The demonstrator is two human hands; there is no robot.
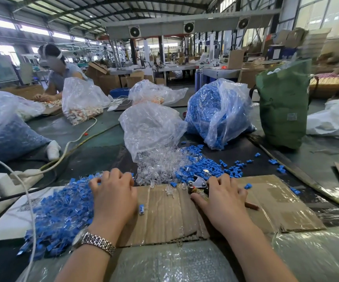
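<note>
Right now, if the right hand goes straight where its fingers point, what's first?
Right hand likely meets the blue plastic parts first, just ahead; the metal tool head sits slightly left.

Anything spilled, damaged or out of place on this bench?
Clear caps spill from the open clear bag and mix with loose blue plugs on the table; strays lie far right. The cardboard sheet is torn along its near edge. One blue piece lies alone by the left hand.
</note>
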